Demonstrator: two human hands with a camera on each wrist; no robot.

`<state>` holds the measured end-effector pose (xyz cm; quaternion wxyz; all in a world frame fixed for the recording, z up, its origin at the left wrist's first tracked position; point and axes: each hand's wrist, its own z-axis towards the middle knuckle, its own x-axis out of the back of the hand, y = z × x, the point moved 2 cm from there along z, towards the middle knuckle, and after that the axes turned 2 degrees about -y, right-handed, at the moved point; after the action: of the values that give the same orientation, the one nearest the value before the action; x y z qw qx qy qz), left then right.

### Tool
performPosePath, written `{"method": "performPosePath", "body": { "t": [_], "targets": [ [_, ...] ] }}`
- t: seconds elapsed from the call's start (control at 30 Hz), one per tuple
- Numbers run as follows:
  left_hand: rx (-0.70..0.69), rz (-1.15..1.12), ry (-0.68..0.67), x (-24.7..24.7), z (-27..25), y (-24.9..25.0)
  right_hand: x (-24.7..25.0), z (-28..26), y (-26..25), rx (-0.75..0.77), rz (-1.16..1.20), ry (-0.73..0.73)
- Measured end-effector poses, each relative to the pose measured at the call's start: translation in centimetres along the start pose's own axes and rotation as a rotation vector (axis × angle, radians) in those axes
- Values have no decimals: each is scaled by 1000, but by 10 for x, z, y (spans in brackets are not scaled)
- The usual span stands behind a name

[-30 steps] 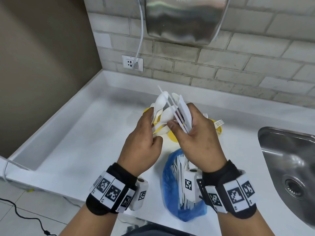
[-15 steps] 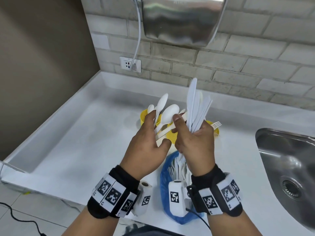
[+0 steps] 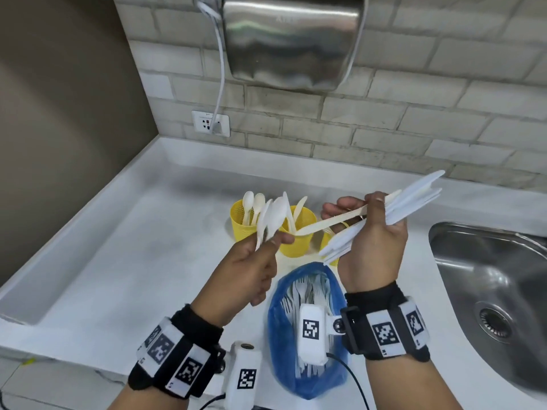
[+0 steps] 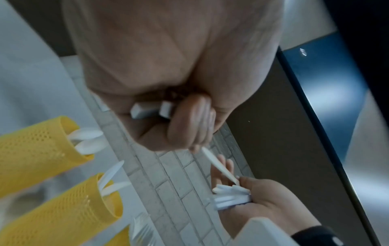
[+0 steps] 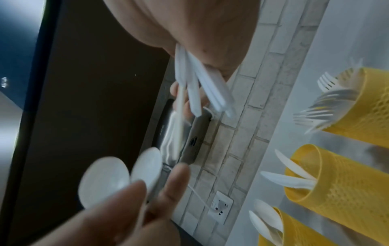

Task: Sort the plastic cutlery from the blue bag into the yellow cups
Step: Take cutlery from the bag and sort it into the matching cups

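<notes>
My left hand (image 3: 273,241) grips a few white plastic spoons (image 3: 272,217) by their handles, bowls up. My right hand (image 3: 368,211) holds a bundle of white knives (image 3: 414,199), tips pointing right. A cream knife (image 3: 325,223) spans the gap, one end at each hand's fingertips. Behind the hands stand the yellow cups: the left cup (image 3: 244,223) has spoons, the middle cup (image 3: 297,235) has knives, and the third cup (image 5: 362,108), mostly hidden in the head view, has forks. The blue bag (image 3: 284,335) lies open below my wrists with white forks inside.
A steel sink (image 3: 488,285) is sunk into the white counter (image 3: 133,261) at the right. A steel hand dryer (image 3: 293,39) hangs on the brick wall above, its cord running to a socket (image 3: 210,123). A brown wall closes the left side.
My hands have drawn apart. The right hand has swung its knife bundle from upright to pointing right, and the cream knife now stretches between both hands.
</notes>
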<state>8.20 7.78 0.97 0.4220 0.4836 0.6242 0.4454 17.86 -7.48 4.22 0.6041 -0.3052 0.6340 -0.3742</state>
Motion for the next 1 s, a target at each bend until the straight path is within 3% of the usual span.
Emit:
{"method": "performPosePath", "body": {
  "t": [0.13, 0.27, 0.33, 0.47, 0.7, 0.83, 1.0],
  "targets": [
    [87, -299, 10, -3, 0, -4, -7, -2, -4, 197, -164, -4],
    [243, -615, -67, -10, 9, -5, -21, -13, 0, 273, -252, -98],
    [252, -686, -113, -14, 15, -1, -26, -18, 6, 293, -309, -130],
    [222, -711, -183, -23, 20, 6, -24, -26, 23, 275, -370, -201],
    [288, -728, -137, -33, 30, 6, -20, -15, 15, 324, -375, -217],
    [246, -759, -150, -40, 34, 20, -19, -8, 13, 292, -358, -197],
    [214, -647, -226, -42, 36, 24, -17, -1, 5, 243, -340, -222]
  ]
}}
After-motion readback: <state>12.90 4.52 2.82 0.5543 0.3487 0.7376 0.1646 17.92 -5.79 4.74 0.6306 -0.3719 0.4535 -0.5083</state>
